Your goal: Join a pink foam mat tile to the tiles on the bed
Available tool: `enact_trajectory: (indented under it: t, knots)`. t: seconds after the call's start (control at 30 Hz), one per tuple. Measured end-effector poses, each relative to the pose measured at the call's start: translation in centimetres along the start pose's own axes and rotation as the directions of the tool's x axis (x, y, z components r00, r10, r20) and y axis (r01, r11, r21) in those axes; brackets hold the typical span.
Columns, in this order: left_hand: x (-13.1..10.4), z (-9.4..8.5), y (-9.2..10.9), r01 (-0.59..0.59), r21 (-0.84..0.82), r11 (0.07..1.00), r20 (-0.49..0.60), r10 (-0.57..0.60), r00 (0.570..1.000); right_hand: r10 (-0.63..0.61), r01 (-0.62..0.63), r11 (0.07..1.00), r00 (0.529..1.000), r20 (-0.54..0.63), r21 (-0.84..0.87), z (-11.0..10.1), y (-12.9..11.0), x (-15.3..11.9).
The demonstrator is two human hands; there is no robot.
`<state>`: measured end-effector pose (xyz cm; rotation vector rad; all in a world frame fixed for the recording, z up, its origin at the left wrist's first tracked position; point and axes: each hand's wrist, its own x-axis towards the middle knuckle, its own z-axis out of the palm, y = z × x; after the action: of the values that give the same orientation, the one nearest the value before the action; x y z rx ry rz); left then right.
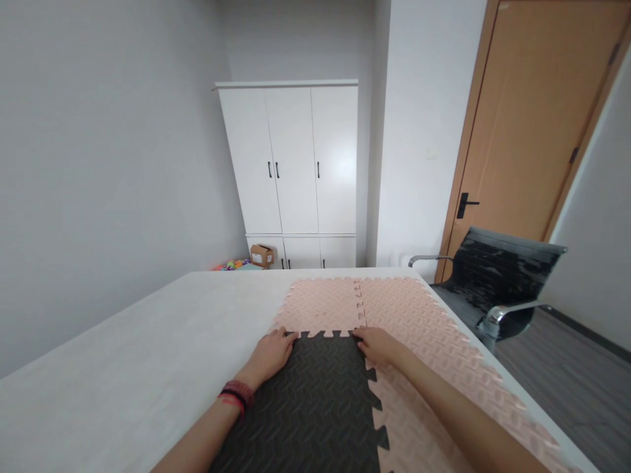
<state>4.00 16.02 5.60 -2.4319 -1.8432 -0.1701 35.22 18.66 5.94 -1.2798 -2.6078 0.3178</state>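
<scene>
On the near half of a white table (123, 348), head view: a dark mat tile (315, 401) lies flat, its toothed far edge meeting a pink tile (320, 305) and its toothed right edge meeting a second pink tile (434, 368). A third pink tile (394, 295) lies at the far right, joined to the first along a toothed seam. Together the four tiles form a square patch on the right part of the table, reaching close to its right edge.

Left hand (270, 355): flat, palm down, fingers held together and stretched forward, resting on the far left corner of the dark tile, fingertips at the seam with the pink tile. A red and black band (236, 396) circles the wrist.

Right hand (379, 347): flat, palm down, fingers together, pressed on the far right corner of the dark tile where the seams meet. The forearm crosses the near right pink tile.

Background, far: a white cupboard (296, 164) against the wall, with a small cardboard box (261, 255) and bright toys (231, 265) on the floor at its left foot. Right: a black chair (497, 276) just beside the table, and behind it a wooden door (537, 118) with a black handle.
</scene>
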Motion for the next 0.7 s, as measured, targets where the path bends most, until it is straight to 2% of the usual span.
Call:
enact_trajectory:
  t: [0.1,0.2,0.33,0.43,0.6,0.7]
  knots:
    - [0.6,-0.8,0.4,-0.008,-0.006,1.000,0.008,0.008,1.000,0.006,-0.006,1.000,1.000,0.013,0.006,-0.2,0.1,0.1]
    - [1.6,-1.1,2.1,-0.046,-0.029,0.999,-0.023,0.045,0.999,0.020,-0.019,1.000,1.000,0.016,-0.001,-0.3,-0.2,0.4]
    - [2.8,0.1,5.5,-0.174,-0.085,0.981,-0.029,0.172,0.985,0.025,-0.025,1.000,0.999,0.019,0.005,-0.1,-0.1,0.3]
    - [3.1,1.1,7.3,-0.214,-0.098,0.972,-0.032,0.212,0.977,0.003,-0.003,1.000,1.000,0.031,0.028,0.0,0.2,-0.5]
    - [2.9,1.1,7.6,-0.218,-0.086,0.972,-0.051,0.214,0.976,-0.024,0.022,0.998,0.999,0.048,0.052,-0.3,0.9,-0.8]
    - [2.9,0.8,7.6,-0.215,-0.065,0.975,-0.049,0.212,0.976,0.014,-0.014,0.999,1.000,-0.001,0.045,-0.3,1.5,-0.2]
